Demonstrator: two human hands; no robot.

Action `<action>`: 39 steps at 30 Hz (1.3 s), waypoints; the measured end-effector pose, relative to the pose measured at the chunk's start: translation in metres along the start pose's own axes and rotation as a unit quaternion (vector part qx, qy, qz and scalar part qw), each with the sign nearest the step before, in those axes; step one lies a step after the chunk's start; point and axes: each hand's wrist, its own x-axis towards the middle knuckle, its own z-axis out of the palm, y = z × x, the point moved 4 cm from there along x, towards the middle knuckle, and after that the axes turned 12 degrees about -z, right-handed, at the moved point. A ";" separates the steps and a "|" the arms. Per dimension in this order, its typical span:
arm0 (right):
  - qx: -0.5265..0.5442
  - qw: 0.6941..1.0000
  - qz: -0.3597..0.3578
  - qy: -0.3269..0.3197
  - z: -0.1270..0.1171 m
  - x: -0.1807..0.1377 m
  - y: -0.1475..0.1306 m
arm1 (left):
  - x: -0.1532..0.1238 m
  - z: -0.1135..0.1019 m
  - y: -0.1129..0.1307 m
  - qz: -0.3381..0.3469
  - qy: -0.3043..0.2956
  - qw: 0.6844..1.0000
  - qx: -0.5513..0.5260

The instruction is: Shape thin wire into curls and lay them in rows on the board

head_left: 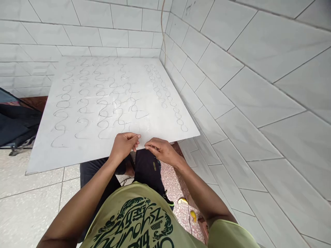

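Observation:
A large white board (160, 113) lies flat in front of me, covered with several rows of thin bent wire curls (103, 103). My left hand (124, 144) and my right hand (161, 150) meet at the board's near edge. Both have their fingertips pinched together, close to each other, on something thin that I cannot make out. A further column of small wire loops (165, 96) runs along the board's right side.
A white tiled wall (258, 103) stands close on the right and another behind the board. A dark bag or folded frame (15, 120) sits at the left on the floor. Speckled floor tiles (31, 199) and small yellow objects (192, 215) lie near my legs.

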 end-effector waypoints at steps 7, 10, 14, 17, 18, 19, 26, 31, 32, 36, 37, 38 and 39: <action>-0.124 0.989 -0.084 -0.015 -0.008 0.026 0.042 | 0.050 0.008 0.025 0.143 0.155 0.914 0.346; -0.161 0.982 -0.093 -0.016 -0.007 0.030 0.058 | 0.065 0.014 0.028 0.140 0.168 0.899 0.378; -0.196 0.975 -0.103 -0.026 -0.007 0.033 0.071 | 0.073 0.021 0.031 0.140 0.180 0.881 0.415; -0.207 0.972 -0.108 -0.028 -0.008 0.034 0.074 | 0.072 0.023 0.030 0.140 0.192 0.867 0.438; -0.210 0.971 -0.110 -0.029 -0.008 0.035 0.074 | 0.070 0.022 0.030 0.145 0.201 0.861 0.444; -0.213 0.970 -0.111 -0.031 -0.008 0.034 0.073 | 0.066 0.021 0.029 0.155 0.213 0.855 0.446; -0.221 0.969 -0.107 -0.028 -0.006 0.029 0.070 | 0.002 -0.009 0.026 0.273 0.282 0.860 0.326; -0.201 0.975 -0.095 0.005 -0.004 0.018 0.066 | -0.044 -0.039 0.007 0.279 0.298 0.866 0.288; -0.192 0.977 -0.087 0.022 -0.003 0.015 0.065 | -0.051 -0.044 0.000 0.275 0.306 0.865 0.286; -0.165 0.980 -0.048 0.104 -0.001 0.001 0.061 | -0.073 -0.058 -0.032 0.259 0.309 0.868 0.290; -0.164 0.978 -0.043 0.120 0.000 -0.002 0.060 | -0.076 -0.059 -0.039 0.263 0.297 0.870 0.293; -0.166 0.976 -0.042 0.133 0.001 -0.003 0.060 | -0.078 -0.060 -0.045 0.267 0.286 0.873 0.292; -0.170 0.974 -0.041 0.142 0.002 -0.004 0.059 | -0.080 -0.060 -0.050 0.270 0.276 0.876 0.289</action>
